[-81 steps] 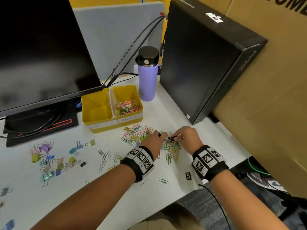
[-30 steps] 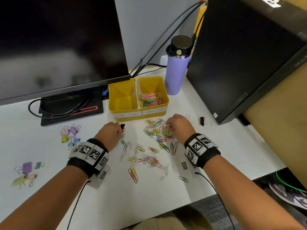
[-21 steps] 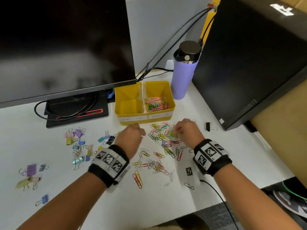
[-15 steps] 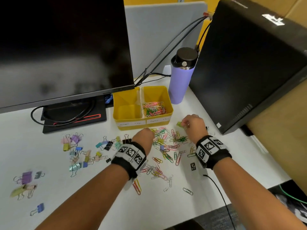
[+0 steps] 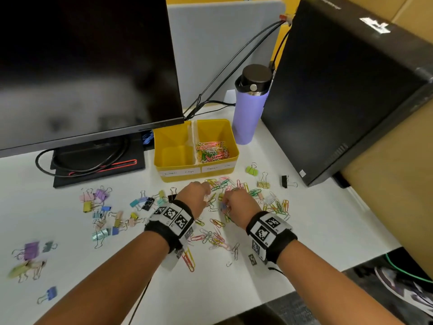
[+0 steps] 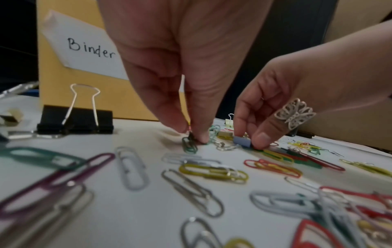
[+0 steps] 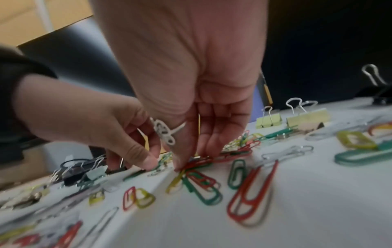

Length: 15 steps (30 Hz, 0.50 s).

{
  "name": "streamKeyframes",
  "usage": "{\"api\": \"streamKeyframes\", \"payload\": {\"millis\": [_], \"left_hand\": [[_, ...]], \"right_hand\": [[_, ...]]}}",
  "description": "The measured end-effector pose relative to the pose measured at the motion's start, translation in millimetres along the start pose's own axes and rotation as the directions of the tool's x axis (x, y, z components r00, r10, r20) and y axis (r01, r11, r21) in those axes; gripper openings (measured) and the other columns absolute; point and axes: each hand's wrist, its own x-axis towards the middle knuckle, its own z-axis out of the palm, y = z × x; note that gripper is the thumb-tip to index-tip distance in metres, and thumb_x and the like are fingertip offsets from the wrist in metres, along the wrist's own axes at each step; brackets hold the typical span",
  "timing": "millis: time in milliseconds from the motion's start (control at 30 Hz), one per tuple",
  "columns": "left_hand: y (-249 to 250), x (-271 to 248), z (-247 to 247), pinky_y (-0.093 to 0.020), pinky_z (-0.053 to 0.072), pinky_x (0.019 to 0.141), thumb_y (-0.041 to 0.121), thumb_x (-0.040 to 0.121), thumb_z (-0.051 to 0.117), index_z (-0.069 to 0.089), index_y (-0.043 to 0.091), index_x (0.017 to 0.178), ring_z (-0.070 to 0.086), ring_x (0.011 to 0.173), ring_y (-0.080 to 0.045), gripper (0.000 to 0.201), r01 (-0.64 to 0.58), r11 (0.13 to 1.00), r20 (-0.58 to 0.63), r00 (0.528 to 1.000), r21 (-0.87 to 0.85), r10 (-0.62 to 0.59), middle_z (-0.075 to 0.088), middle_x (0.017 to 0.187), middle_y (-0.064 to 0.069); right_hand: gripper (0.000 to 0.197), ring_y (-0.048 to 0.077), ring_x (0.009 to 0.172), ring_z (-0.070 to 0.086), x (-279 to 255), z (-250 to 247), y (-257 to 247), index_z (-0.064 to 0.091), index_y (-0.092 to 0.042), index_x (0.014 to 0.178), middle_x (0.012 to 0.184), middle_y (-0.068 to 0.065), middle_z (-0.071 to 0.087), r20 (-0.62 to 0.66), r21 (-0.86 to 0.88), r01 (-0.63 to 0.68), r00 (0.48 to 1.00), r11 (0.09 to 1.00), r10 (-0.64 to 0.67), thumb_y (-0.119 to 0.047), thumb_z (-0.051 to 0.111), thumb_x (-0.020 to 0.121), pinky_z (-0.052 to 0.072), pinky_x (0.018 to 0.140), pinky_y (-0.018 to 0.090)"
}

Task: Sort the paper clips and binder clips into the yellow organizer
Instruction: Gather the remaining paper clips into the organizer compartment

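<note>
Head view: the organizer (image 5: 178, 178) holds some paper clips (image 5: 212, 150) on its right side, nothing on its left. Left hand (image 5: 195, 198) pinches a green clip (image 6: 189, 145); right hand (image 5: 239, 204) a blue binder clip (image 6: 241, 141). Most remain on the bench (image 5: 316, 221).

paper clips (image 5: 212, 151) in organizer (image 5: 178, 173), bottle (image 5: 250, 106) right
</note>
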Motion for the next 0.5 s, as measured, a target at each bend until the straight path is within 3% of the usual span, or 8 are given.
{"api": "streamKeyframes", "payload": {"millis": [133,200,367,500], "left_hand": [[-3.7,-2.2,-0.3,-0.032,0.04,0.097,0.019,0.09,0.056,0.054,0.015,0.125,0.05,0.117,-0.026,0.035,-0.009,1.0,0.038,0.999,0.009,0.009,0.054,0.124,-0.012],[-4.3,-4.6,-0.2,-0.031,0.04,0.096,0.022,0.089,0.057,0.056,0.012,0.124,0.05,0.116,-0.025,0.035,0.001,1.0,0.048,0.999,-0.007,0.0,0.055,0.123,-0.012],[-5.7,-9.9,1.5,-0.033,0.046,0.08,0.023,0.081,0.068,0.059,0.009,0.099,0.058,0.098,-0.026,0.024,0.013,0.995,0.036,0.999,-0.097,-0.01,0.059,0.102,-0.01],[-6.8,-12.7,2.5,-0.028,0.042,0.071,0.026,0.078,0.071,0.059,0.01,0.089,0.053,0.081,-0.019,0.022,-0.015,0.992,0.047,0.999,-0.125,0.021,0.056,0.089,-0.005]], "right_hand": [[0.022,0.032,0.096,0.059,0.2,0.7,0.5,0.057,-0.004,0.104,0.103,0.019,0.063,0.022,-0.003,-0.021,1.0,1.0,0.021,-0.001,0.051,0.082,0.04,0.069,0.027],[0.021,0.031,0.097,0.058,1.4,1.6,1.9,0.059,-0.006,0.1,0.103,0.017,0.063,0.043,0.012,-0.028,0.999,1.0,0.027,-0.001,0.054,0.08,0.039,0.07,0.026],[0.014,0.028,0.09,0.054,-1.3,3.9,2.8,0.059,-0.012,0.087,0.097,0.013,0.057,0.032,0.058,0.027,0.999,0.998,-0.029,-0.007,0.061,0.074,0.043,0.071,0.03],[0.02,0.018,0.071,0.053,-3.1,-5.8,6.2,0.05,-0.021,0.069,0.073,-0.001,0.055,0.054,0.357,0.003,0.998,0.934,-0.023,-0.01,0.067,0.073,0.046,0.069,0.027]]}}
